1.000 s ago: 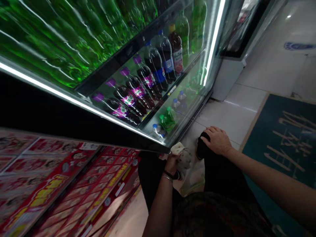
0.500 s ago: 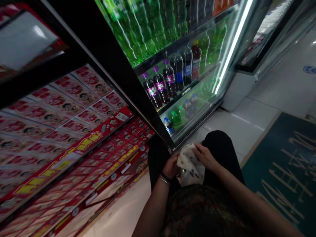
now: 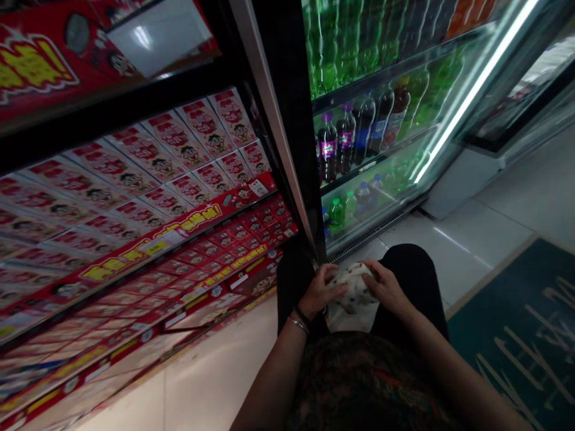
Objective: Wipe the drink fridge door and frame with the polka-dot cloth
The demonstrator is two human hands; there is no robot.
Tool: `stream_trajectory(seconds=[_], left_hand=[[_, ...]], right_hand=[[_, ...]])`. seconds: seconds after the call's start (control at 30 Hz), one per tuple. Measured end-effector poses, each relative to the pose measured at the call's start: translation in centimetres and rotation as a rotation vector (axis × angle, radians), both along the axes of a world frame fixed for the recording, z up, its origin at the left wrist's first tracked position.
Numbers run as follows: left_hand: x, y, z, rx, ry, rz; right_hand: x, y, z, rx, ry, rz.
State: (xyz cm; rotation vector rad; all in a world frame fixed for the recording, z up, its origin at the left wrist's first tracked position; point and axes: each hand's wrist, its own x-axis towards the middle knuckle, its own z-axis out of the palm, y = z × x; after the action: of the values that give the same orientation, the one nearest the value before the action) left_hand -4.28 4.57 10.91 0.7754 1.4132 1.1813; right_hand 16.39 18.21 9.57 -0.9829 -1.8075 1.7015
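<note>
A white cloth (image 3: 354, 286) with dark spots is bunched up between my two hands, just above the gap between my knees. My left hand (image 3: 324, 291) grips its left side, thumb laid across the front. On the right side, my right hand (image 3: 387, 288) has its fingers closed on the fabric. Dark bands and a bracelet circle my left wrist. Whether the cloth is a bag or a plain piece, and whether anything is inside it, I cannot tell.
On the left are shelves of red-and-white cartons (image 3: 153, 152). Ahead stands a lit glass-door fridge with soda bottles (image 3: 345, 134). My black-clad knees (image 3: 411, 269) flank the hands. A dark green mat (image 3: 516, 317) lies on the tiled floor to the right.
The cloth was hanging down loosely and is now gathered into a smaller bundle. My left thumb has come over its front. The view has swung left, showing more of the carton shelves.
</note>
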Motion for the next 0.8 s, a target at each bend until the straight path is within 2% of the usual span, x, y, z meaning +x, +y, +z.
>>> stream_trajectory(seconds=[0.17, 0.3, 0.63, 0.8], left_hand=[[-0.2, -0.1, 1.2, 0.033, 0.353, -0.025], [-0.1, 0.0, 1.7, 0.019, 0.528, -0.053], [0.2, 0.4, 2.4, 0.005, 0.827, -0.116], [0.4, 0.2, 3.6, -0.009, 1.006, -0.145]], right_hand=[[-0.3, -0.3, -0.8, -0.085, 0.037, 0.014], [-0.5, -0.6, -1.1, -0.095, 0.060, 0.029], [-0.3, -1.2, 0.7, -0.011, 0.071, 0.106], [-0.2, -1.2, 1.1, -0.009, 0.086, 0.128]])
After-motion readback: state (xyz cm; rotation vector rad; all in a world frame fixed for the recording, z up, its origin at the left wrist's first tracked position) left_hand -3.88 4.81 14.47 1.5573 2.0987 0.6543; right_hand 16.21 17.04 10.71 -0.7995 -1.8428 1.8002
